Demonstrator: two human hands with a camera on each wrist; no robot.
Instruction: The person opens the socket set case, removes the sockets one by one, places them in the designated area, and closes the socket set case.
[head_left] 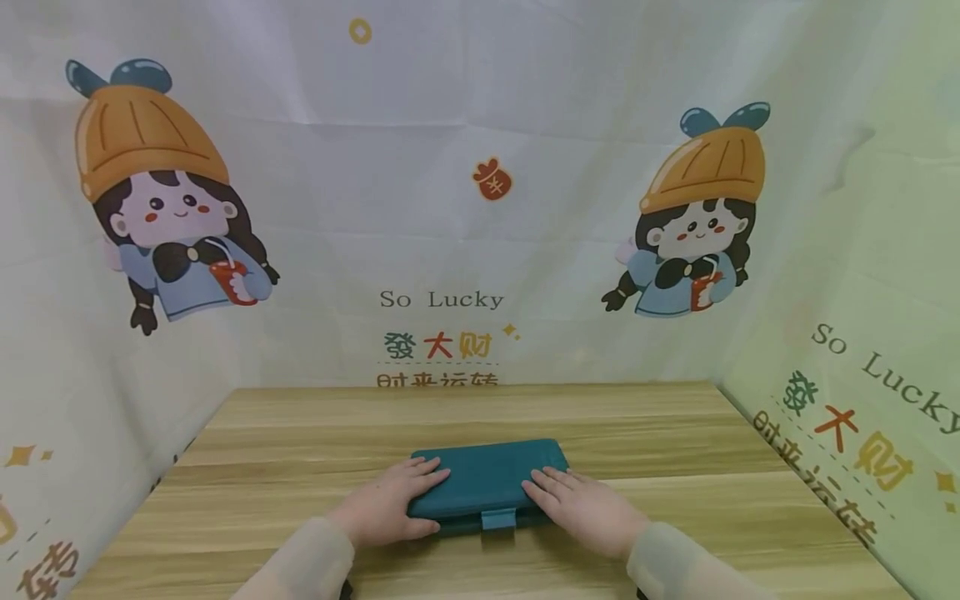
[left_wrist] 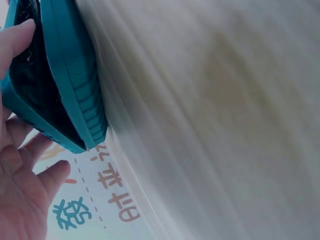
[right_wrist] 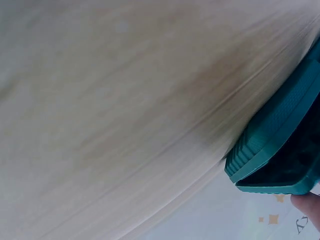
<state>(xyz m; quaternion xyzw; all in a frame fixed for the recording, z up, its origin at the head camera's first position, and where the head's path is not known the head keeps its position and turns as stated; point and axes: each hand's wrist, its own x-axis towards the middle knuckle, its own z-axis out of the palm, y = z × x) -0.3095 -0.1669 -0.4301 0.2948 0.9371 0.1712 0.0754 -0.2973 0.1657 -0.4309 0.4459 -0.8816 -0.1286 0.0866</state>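
Note:
A long teal hard case point(head_left: 487, 479) lies on the wooden table, its lid slightly raised along the front and a tab latch point(head_left: 498, 519) hanging at the middle. My left hand point(head_left: 390, 504) holds its left end, fingers across the lid and thumb at the front gap. The left wrist view has that thumb point(left_wrist: 20, 40) against the dark opening of the case point(left_wrist: 72, 75). At the right end, the fingers of my right hand point(head_left: 592, 512) lie over the lid; its thumb is hidden. One fingertip point(right_wrist: 307, 206) touches the lid's edge in the right wrist view. The case's contents cannot be made out.
The wood-grain table point(head_left: 300, 425) extends around the case on all sides. Behind it and at both sides hangs a pale printed cloth point(head_left: 555, 258) with cartoon figures and lettering.

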